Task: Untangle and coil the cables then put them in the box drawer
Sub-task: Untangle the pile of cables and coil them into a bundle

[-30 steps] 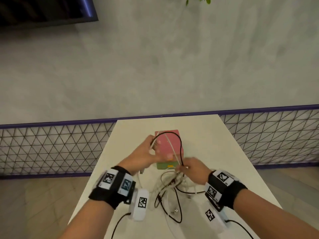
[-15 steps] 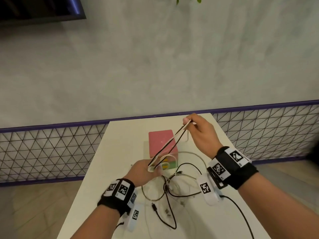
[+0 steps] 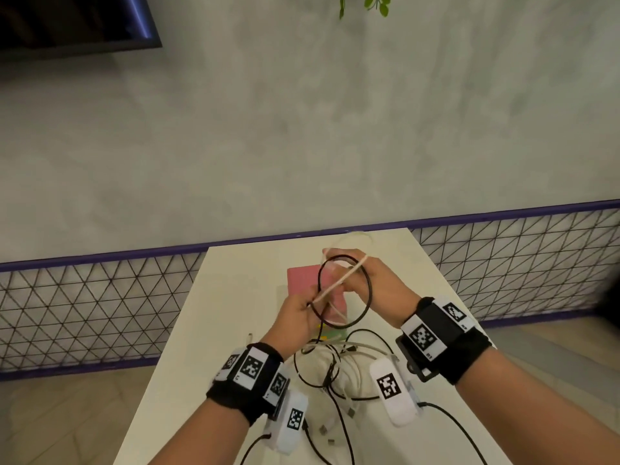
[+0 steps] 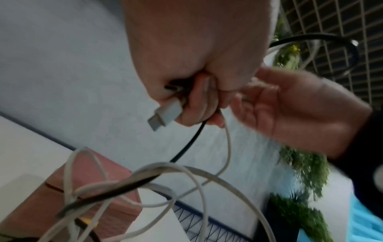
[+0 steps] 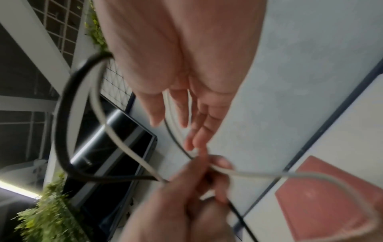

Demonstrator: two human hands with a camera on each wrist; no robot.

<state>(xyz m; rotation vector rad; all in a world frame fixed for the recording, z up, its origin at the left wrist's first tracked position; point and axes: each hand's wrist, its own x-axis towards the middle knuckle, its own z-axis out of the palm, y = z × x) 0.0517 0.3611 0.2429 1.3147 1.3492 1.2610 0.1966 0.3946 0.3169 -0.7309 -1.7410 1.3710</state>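
Above the pink box, my left hand pinches a black cable and a white cable together. A white USB plug sticks out of the left hand. The black cable forms a loop that runs round the back of my right hand, and the white cable crosses it. The right hand has its fingers straight, inside the loop, close to the left hand. Both cables trail down into a tangle of black and white cables on the white table.
The pink box stands mid-table with a green-yellow front face low down, largely hidden by my hands. The narrow table has a grey wall and wire-mesh panels beyond its far and side edges. Loose plugs lie near the front edge.
My right hand, which had pulled the cables taut high over the far right, has come back to the left hand, laying a loop. The left hand rose above the box.
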